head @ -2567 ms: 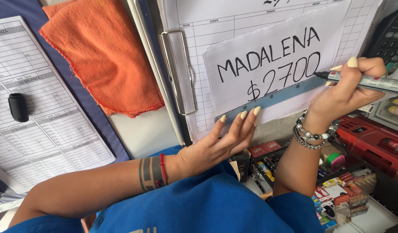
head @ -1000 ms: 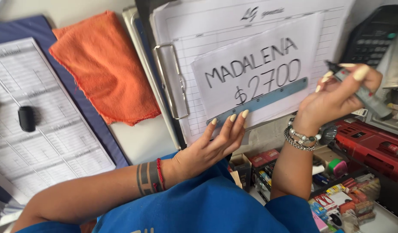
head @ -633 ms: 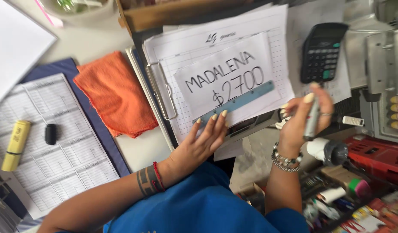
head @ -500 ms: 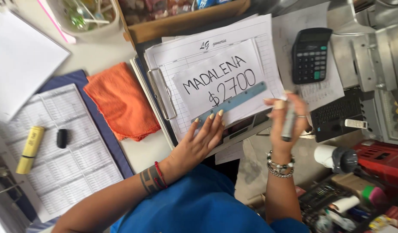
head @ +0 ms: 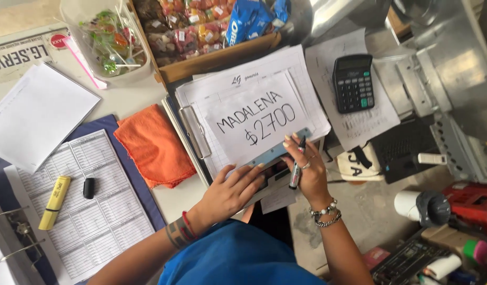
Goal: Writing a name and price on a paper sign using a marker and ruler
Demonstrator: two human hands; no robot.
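Right hand point(head: 306, 169) has lowered, still pinching the black marker point(head: 296, 168), tip off the paper sign point(head: 254, 119); lettering appears complete. Left hand point(head: 235, 190) stays spread flat beside the blue ruler point(head: 277, 150).

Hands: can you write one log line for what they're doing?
left hand: pressing ruler | right hand: holds marker | white sign: on clipboard

The left hand point(head: 230, 192) presses a ruler point(head: 277, 151) on the white sign point(head: 254, 124); the right hand point(head: 306, 171) holds a marker point(head: 296, 166) beside it.
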